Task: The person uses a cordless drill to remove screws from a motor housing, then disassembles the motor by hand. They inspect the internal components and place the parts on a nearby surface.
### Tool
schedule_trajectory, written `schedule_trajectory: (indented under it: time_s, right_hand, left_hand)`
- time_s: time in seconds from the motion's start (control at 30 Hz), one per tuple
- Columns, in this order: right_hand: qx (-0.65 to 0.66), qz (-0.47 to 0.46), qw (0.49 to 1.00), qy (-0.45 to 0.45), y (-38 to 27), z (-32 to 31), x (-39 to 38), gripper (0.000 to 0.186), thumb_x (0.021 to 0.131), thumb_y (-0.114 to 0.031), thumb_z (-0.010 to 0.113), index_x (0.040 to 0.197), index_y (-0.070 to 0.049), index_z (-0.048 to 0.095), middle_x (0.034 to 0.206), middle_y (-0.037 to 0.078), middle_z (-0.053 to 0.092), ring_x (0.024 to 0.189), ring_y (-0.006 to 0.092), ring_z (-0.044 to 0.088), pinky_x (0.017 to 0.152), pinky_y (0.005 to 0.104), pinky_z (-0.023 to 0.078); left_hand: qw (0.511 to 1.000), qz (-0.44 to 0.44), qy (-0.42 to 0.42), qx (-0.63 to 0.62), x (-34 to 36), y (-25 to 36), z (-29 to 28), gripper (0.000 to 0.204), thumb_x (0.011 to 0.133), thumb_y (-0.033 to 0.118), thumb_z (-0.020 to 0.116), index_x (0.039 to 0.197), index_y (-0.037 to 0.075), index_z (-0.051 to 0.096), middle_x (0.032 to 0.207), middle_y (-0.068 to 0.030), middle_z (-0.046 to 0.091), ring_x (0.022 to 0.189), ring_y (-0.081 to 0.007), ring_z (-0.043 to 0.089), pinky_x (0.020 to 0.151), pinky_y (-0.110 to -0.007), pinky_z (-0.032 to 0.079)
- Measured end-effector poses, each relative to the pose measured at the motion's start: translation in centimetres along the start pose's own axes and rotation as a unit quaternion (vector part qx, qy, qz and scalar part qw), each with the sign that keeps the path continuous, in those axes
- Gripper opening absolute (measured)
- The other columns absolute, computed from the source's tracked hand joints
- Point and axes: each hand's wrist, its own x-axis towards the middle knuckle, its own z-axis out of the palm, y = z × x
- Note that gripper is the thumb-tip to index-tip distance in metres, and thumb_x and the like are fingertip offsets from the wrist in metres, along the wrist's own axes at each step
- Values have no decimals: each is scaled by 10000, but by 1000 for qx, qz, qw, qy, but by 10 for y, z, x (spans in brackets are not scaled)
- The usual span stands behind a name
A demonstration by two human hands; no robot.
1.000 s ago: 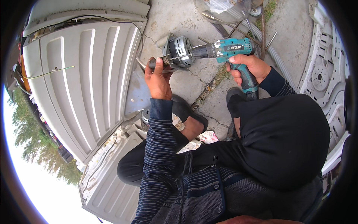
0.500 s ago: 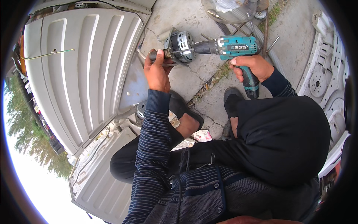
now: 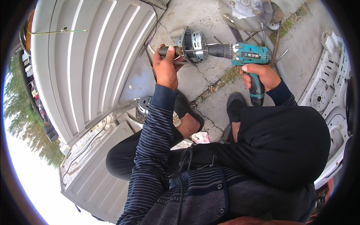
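Observation:
My right hand (image 3: 260, 75) grips the handle of a teal cordless drill (image 3: 245, 56) whose nose points left. The drill's tip meets a small round electric motor (image 3: 193, 45) with a metal frame. My left hand (image 3: 166, 67) is closed around the dark shaft end sticking out of the motor's left side, holding it up above the concrete ground. My legs are folded under me, with black shoes below the motor.
A large ribbed white plastic panel (image 3: 86, 63) fills the left, with another white casing (image 3: 95, 176) below it. A second motor (image 3: 142, 108) lies by my left knee. A round metal drum part (image 3: 247, 13) and rods lie at the top; white plastic parts (image 3: 330, 90) line the right.
Both hands with the drill and motor have stayed joined and shifted slightly in view as my head moved; the grip is unchanged.

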Motion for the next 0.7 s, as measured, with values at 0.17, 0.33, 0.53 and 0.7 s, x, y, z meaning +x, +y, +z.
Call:
schedule_trajectory:
  time_s: [0.17, 0.33, 0.53, 0.7]
  right_hand:
    - [9, -2, 1000, -10, 3, 3, 5, 238, 984, -224, 669, 1000, 13, 644, 689, 50, 624, 575, 162, 622, 564, 307, 505]
    - [22, 6, 1000, -5, 2, 16, 8, 226, 984, -207, 661, 1018, 15, 637, 697, 56, 623, 585, 171, 624, 580, 308, 513]
    - [14, 11, 999, 38, 2, 23, -4, 237, 977, -192, 656, 1050, 33, 634, 713, 71, 622, 612, 192, 621, 611, 333, 525]
    - [4, -16, 999, 31, 15, 29, -9, 256, 979, -210, 641, 1061, 33, 630, 702, 75, 622, 599, 198, 623, 614, 345, 532]
  left_hand:
    - [1000, -4, 1, -3, 1, 4, -6, 582, 1027, 258, 695, 1505, 67, 423, 1076, -94, 718, 828, -239, 749, 725, -381, 614]
    - [1000, -8, -5, -4, 2, 10, -18, 584, 1031, 306, 689, 1495, 79, 418, 1083, -102, 707, 856, -242, 747, 756, -399, 619]
    - [1000, -29, -7, 3, 1, 11, -17, 622, 1014, 331, 710, 1508, 98, 414, 1094, -85, 727, 857, -235, 757, 676, -361, 582]
    - [1000, -15, 10, -26, 2, 3, -27, 680, 996, 347, 728, 1543, 105, 403, 1066, -65, 711, 892, -213, 732, 689, -404, 606]
